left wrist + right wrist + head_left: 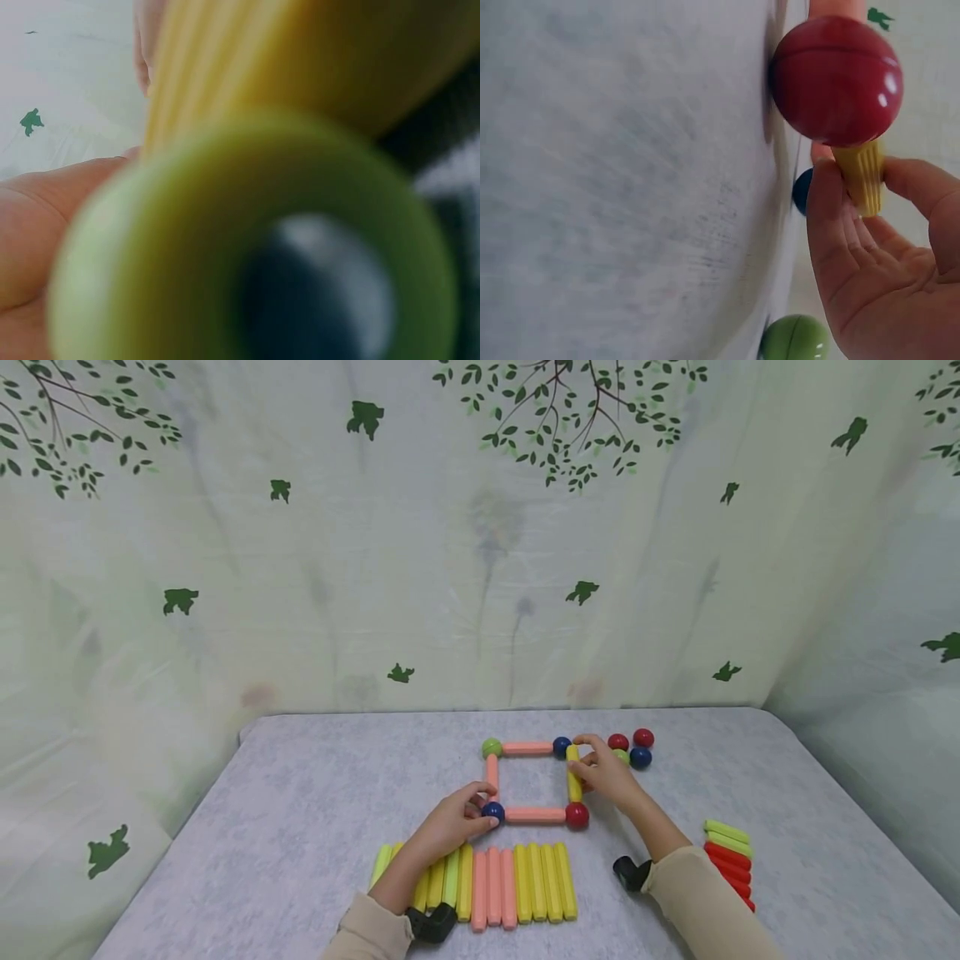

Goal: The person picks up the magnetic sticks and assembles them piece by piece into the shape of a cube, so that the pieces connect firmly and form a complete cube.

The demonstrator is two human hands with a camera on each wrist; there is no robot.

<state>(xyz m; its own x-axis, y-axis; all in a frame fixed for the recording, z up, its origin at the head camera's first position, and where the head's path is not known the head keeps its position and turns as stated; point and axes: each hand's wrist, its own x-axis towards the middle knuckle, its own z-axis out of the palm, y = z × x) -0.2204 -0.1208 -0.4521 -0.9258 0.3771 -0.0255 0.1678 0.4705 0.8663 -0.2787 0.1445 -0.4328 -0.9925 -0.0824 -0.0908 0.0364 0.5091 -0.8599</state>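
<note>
Here my left hand [450, 822] sits at the near left corner of a square laid flat on the grey bench [300, 810], its fingers [474, 793] curled round the dark blue ball [492, 812] that forms that corner. My right hand [606, 772] is at the square's right side, thumb and fingers [832, 217] pinching the yellow stick [573, 777] along its length; the right wrist view shows the ribbed yellow stick held between thumb and fingertips, its end meeting the red ball [837, 79].

The square itself: a green ball [491, 747] at the far left corner, a pink stick [527, 748] running to another dark blue ball [561, 746] at the far right, the yellow stick coming down to the red ball at the near right, a pink stick [535, 815] along the near side back to the ball under my left fingers, and a short stretch of pink stick [492, 770] showing on the left side.

Just beyond my right hand lie loose balls [633, 747], red, green and dark blue, close together. In front of me, near the bench's edge, a row of sticks [517, 883] lies side by side, yellow, lime and pink, with my left forearm across its left part. To my right is a small stack of lime and red sticks [729, 860].

The left wrist view is filled with a blurred lime-green stick end and yellow stick very close to the lens; I can't tell more from it.
</note>
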